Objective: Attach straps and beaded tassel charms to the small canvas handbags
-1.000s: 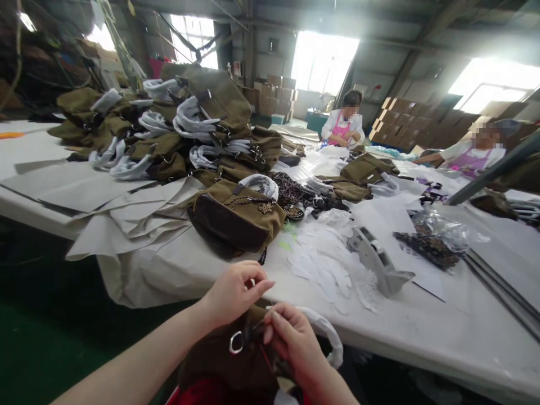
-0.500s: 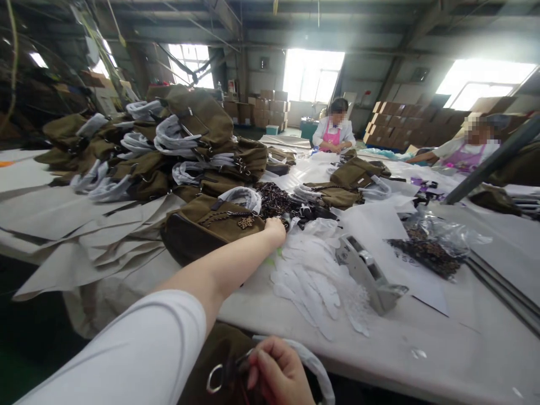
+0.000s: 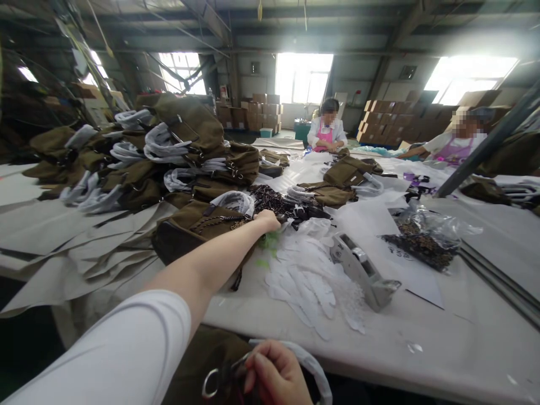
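Note:
My left hand reaches far over the table to a heap of dark small charms, beside an olive bag lying on its side. Its fingers are hidden behind the knuckles. My right hand stays low at the near edge, fingers closed on the strap by a metal ring of an olive bag in my lap. A white-wrapped handle curves around that hand.
A large pile of olive bags fills the left. White paper slips, a grey tape dispenser and a plastic bag of dark pieces lie to the right. Two people work at the far end.
My left hand left the bag in my lap and stretched out to the charm heap. The right hand stayed on the lap bag's strap. The view dropped slightly.

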